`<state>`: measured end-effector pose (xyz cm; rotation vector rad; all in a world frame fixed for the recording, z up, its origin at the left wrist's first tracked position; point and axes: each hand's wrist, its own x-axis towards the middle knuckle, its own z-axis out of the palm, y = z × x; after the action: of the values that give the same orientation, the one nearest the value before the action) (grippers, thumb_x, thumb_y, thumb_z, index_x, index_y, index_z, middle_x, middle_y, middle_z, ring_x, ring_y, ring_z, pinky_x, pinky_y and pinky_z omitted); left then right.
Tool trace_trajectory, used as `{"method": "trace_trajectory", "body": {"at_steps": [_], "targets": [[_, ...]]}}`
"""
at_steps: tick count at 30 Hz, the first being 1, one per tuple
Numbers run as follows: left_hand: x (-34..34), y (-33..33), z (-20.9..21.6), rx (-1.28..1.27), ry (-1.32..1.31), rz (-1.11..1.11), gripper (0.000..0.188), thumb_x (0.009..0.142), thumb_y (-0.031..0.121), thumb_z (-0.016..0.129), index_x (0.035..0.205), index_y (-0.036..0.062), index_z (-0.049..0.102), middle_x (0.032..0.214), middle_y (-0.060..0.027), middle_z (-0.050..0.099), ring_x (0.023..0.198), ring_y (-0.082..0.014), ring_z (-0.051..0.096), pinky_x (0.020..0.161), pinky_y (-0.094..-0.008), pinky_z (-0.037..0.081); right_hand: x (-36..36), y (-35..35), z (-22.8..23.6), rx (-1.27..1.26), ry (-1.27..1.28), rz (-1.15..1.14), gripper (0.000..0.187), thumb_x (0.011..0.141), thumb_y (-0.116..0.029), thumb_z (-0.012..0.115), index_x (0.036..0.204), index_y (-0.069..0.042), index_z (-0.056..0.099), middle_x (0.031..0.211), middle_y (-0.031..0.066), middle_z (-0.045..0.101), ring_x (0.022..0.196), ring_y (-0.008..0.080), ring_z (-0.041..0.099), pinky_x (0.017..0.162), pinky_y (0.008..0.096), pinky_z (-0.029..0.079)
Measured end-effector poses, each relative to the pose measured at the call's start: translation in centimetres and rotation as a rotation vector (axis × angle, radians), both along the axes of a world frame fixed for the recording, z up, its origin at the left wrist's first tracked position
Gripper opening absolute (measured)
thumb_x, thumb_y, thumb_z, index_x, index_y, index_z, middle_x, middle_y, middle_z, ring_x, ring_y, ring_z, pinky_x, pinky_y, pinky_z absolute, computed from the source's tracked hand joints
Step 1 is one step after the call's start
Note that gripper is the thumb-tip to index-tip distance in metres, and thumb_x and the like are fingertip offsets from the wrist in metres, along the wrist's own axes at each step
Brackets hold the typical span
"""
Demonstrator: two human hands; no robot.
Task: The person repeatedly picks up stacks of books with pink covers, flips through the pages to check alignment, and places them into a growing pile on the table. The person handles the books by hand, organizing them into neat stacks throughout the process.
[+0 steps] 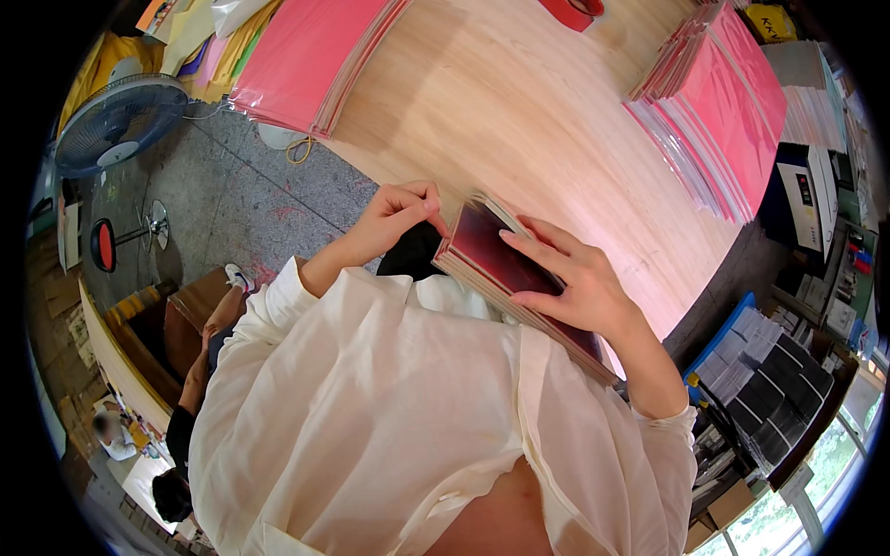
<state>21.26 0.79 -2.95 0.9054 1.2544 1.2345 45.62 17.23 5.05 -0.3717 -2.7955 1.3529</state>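
Note:
A thick stack of dark red, glossy booklets [491,243] lies at the near table edge, close against my white shirt. My right hand [575,278] rests on top of the stack with fingers and thumb spread apart. At the stack's left corner is my left hand [400,221], its fingers curled in and one fingertip reaching down to the corner. Whether anything is pinched between those fingers is too small to make out. Pale page edges show along the stack's near side.
Pink-covered stacks stand on the wooden table [482,102], one at the far left [311,56] and another at the right [718,102]. A red tape roll [575,11] lies at the far edge. Left are a fan [120,125], a stool [104,245] and a seated person [199,371].

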Motion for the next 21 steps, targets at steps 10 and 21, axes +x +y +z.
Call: {"method": "trace_trajectory", "body": {"at_steps": [10, 21], "targets": [[0.7, 0.7, 1.2, 0.069, -0.129, -0.073, 0.023, 0.087, 0.017, 0.070, 0.103, 0.0010, 0.066, 0.090, -0.0004, 0.050, 0.088, -0.0109, 0.046, 0.080, -0.0260, 0.037, -0.2, 0.0, -0.8, 0.086, 0.094, -0.056, 0.041, 0.087, -0.007, 0.065, 0.126, -0.020, 0.065, 0.133, 0.0159, 0.057, 0.104, 0.0318, 0.066, 0.081, 0.0365, 0.058], [0.2, 1.3, 1.3, -0.009, -0.067, -0.255, 0.020, 0.078, 0.007, 0.075, 0.090, 0.0055, 0.059, 0.090, -0.0003, 0.052, 0.083, -0.0108, 0.046, 0.076, -0.0251, 0.036, -0.1, -0.5, 0.0, 0.032, 0.024, -0.019, 0.058, 0.071, -0.019, 0.081, 0.127, -0.018, 0.065, 0.135, 0.0173, 0.056, 0.113, 0.0324, 0.063, 0.091, 0.0377, 0.054]]}}
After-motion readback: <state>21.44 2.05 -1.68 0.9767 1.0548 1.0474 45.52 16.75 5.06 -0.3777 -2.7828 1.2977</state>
